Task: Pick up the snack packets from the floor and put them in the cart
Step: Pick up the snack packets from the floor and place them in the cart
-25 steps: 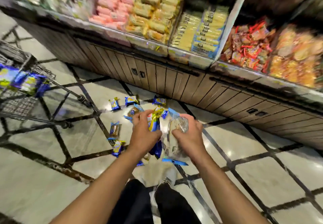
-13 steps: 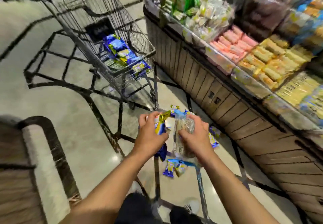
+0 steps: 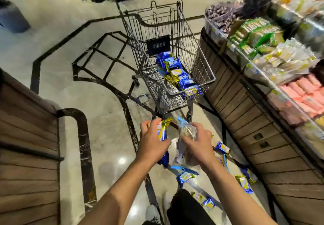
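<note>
Shop aisle, marble floor [image 3: 98, 87]: wire cart [image 3: 201, 70] ahead with packets inside. Left hand [image 3: 152, 142] grips a blue-gold packet [image 3: 162, 130], right hand [image 3: 198, 143] grips a clear packet [image 3: 186, 131].

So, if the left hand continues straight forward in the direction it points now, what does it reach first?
Probably the cart: the left hand, gripping a blue and gold packet, points up the picture at the near wire end and the frame below. Nothing shows between, though depth is unclear.
</note>
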Demonstrator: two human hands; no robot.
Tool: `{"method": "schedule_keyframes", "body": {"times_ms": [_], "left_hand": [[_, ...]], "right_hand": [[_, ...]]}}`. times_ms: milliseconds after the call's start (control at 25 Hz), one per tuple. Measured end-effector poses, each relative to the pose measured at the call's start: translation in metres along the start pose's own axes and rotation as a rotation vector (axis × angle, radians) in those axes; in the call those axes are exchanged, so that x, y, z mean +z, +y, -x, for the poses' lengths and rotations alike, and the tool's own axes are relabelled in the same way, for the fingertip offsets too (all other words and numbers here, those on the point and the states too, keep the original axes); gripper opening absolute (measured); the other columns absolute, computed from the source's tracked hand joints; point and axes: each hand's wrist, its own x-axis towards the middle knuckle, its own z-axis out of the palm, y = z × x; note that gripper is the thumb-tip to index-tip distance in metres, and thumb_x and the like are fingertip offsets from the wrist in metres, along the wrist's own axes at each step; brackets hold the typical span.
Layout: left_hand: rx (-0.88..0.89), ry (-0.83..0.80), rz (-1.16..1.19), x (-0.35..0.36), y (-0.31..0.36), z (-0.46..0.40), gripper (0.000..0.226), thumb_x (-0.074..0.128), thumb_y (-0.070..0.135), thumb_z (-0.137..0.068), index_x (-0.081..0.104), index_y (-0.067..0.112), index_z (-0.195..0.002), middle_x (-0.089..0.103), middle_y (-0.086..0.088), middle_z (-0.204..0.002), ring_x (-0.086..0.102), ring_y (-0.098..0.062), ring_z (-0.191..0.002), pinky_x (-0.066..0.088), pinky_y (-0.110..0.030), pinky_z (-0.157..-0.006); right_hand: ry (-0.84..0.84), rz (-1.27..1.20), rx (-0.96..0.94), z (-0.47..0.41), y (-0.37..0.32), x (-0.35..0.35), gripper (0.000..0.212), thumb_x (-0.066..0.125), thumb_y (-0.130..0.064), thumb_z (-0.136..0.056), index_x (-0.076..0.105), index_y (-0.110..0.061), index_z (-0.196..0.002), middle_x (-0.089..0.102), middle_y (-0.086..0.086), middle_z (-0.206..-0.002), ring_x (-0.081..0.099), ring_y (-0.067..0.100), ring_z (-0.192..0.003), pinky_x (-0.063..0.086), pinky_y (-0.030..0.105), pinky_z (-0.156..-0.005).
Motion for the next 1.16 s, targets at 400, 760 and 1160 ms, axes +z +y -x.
{"method": "schedule_keyframes", "body": {"times_ms": [400, 760, 1160], "left_hand": [[-0.081, 0.078, -0.106, -0.050, 0.006, -0.169, 0.077, 0.073, 0.023, -0.074, 0.039, 0.032, -0.142, 0.024, 0.005, -0.134, 0.051, -0.022, -0.114, 0.048, -0.036, -0.099], [-0.103, 0.117, -0.068, -0.089, 0.024, -0.314, 0.075, 0.074, 0.021, -0.075, 0.038, 0.033, -0.140, 0.024, 0.010, -0.127, 0.050, -0.017, -0.109, 0.049, -0.033, -0.096], [0.116, -0.123, -0.142, -0.140, 0.007, -0.515, 0.068, 0.071, 0.025, -0.072, 0.041, 0.038, -0.131, 0.027, 0.008, -0.124, 0.054, -0.024, -0.109, 0.050, -0.042, -0.094]], "right_hand": [[-0.072, 0.020, -0.088, -0.176, -0.083, 0.053, 0.066, 0.068, -0.046, -0.071, 0.053, -0.025, -0.132, 0.043, 0.013, -0.117, 0.037, 0.022, -0.118, 0.031, 0.020, -0.088], [-0.119, 0.050, -0.104, -0.305, -0.154, 0.087, 0.055, 0.071, -0.028, -0.081, 0.050, -0.030, -0.132, 0.036, 0.006, -0.114, 0.040, 0.025, -0.116, 0.035, 0.029, -0.100], [0.135, 0.081, 0.078, -0.417, -0.226, 0.159, 0.057, 0.070, -0.022, -0.077, 0.050, -0.029, -0.130, 0.037, 0.008, -0.119, 0.038, 0.018, -0.106, 0.028, 0.017, -0.086]]}}
